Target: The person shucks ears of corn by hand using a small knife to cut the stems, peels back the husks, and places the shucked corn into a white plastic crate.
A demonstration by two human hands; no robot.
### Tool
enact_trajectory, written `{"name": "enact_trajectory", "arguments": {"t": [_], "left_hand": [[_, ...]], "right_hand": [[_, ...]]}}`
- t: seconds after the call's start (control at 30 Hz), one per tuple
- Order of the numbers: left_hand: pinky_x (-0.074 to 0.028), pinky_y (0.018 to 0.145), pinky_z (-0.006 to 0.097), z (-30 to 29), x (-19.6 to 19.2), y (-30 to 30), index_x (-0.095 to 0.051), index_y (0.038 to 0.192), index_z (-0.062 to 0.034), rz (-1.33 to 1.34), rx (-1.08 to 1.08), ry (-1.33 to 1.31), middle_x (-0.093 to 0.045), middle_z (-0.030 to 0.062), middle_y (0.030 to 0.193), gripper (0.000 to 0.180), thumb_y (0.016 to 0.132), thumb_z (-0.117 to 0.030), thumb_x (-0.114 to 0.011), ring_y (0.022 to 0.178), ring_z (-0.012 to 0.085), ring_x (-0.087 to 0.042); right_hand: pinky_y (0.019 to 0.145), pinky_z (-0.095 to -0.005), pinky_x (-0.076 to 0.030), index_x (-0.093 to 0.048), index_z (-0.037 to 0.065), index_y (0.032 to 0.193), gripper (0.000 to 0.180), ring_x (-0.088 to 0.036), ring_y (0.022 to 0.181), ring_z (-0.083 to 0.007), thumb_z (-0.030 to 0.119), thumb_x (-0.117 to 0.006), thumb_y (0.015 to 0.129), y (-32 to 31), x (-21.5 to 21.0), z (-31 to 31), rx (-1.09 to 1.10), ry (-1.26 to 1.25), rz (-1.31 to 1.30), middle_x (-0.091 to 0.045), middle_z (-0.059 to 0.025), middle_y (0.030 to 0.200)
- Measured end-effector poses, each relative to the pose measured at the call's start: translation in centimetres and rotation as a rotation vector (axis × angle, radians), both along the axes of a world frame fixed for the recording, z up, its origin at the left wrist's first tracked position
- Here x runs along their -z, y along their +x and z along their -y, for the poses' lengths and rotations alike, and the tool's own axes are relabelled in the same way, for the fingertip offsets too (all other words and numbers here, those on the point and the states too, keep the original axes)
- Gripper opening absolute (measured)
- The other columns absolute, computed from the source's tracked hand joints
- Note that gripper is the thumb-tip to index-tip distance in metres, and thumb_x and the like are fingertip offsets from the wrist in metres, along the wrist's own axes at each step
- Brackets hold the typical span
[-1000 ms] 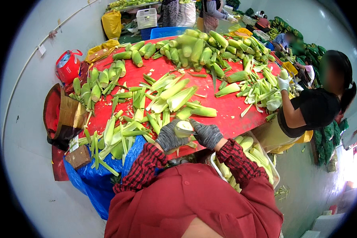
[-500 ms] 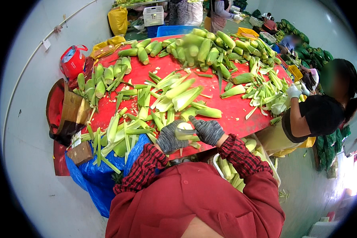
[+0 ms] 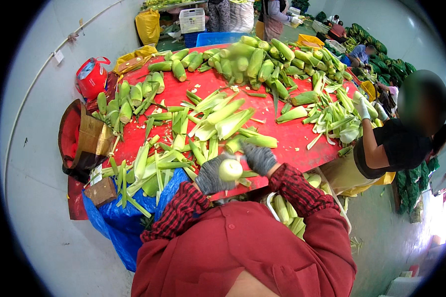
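My left hand (image 3: 210,175), in a grey knit glove, is wrapped round an ear of corn (image 3: 230,170). The ear's round, pale cut end faces up. Just to its right, my right hand (image 3: 259,159), gloved alike, is closed and smeared by motion. It grips a knife, whose blade shows only as a faint grey streak beside the ear. Loose green husks (image 3: 223,121) and partly husked ears lie on the red tabletop (image 3: 287,141) beyond my hands.
Unhusked corn (image 3: 255,62) is heaped along the far side. A blue plastic sheet (image 3: 114,222) with husks hangs at my left. A white bin (image 3: 270,203) of corn stands by my right forearm. At right, a co-worker's gloved hand (image 3: 365,106) holds an ear.
My right hand has lifted slightly up and right, drawing the knife off the ear's end. The pale cut face now shows whole. The co-worker has raised an ear of corn.
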State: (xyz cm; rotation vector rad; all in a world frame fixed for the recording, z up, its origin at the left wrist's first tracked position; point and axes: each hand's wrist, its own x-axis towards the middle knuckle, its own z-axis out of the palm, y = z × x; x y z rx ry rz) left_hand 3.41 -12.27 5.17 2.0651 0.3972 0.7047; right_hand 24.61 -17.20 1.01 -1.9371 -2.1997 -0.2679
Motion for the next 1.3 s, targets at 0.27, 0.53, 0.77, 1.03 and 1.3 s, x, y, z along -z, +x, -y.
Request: {"name": "enact_trajectory", "arguments": {"t": [0.27,0.53,0.77,1.03,1.3], "left_hand": [[-0.050,0.077,0.033,-0.6,-0.9,-0.2,-0.050,0.107,-0.0018,-0.036,-0.118,0.014,-0.061,0.0115,0.094,0.068,0.055,-0.031,-0.082,0.085,0.0214,-0.061],[-0.051,0.076,0.035,-0.5,0.1,0.5,-0.051,0.106,-0.0023,-0.039,-0.043,0.148,-0.062,0.0138,0.094,0.067,0.056,-0.038,-0.079,0.085,0.0260,-0.062],[-0.049,0.078,0.034,0.4,-0.7,0.4,-0.052,0.107,-0.0018,-0.062,-0.023,0.024,-0.060,0.0117,0.095,0.067,0.055,-0.032,-0.081,0.087,0.0225,-0.060],[-0.050,0.076,0.033,1.2,-0.6,1.0,-0.051,0.106,-0.0022,0.098,-0.073,0.222,-0.061,0.0118,0.093,0.068,0.054,-0.032,-0.082,0.083,0.0244,-0.061],[-0.050,0.078,0.038,-1.2,5.0,2.8,-0.045,0.116,-0.0005,0.487,-0.229,-0.984,-0.057,0.0117,0.100,0.060,0.075,-0.039,-0.066,0.087,0.0250,-0.059]], "right_hand": [[0.059,-0.0419,-0.049,-0.039,0.010,0.128,0.051,-0.061,0.073,-0.0340,0.021,-0.054,0.080,1.1,-1.9,2.1,-0.069,0.288,-0.396,-0.061,-0.0184,0.094],[0.048,-0.0397,-0.048,-0.038,0.010,0.128,0.050,-0.062,0.061,-0.0268,0.023,-0.049,0.081,-2.5,-7.2,3.4,-0.108,-0.252,-0.088,-0.061,-0.0133,0.088],[0.053,-0.0412,-0.047,-0.036,0.012,0.130,0.055,-0.062,0.066,-0.0293,0.014,-0.052,0.077,-2.1,-2.6,2.1,-0.048,-0.032,-0.200,-0.060,-0.0131,0.089],[0.058,-0.0355,-0.050,-0.046,0.009,0.124,0.043,-0.062,0.065,-0.0267,0.017,-0.057,0.083,4.6,6.6,4.1,0.159,0.292,-0.672,-0.063,-0.0144,0.089],[0.085,-0.0331,-0.045,-0.038,0.003,0.131,0.076,-0.056,0.098,-0.0180,0.037,-0.071,0.072,-5.9,0.6,10.1,-0.157,-0.017,-1.214,-0.060,-0.0138,0.108]]}}
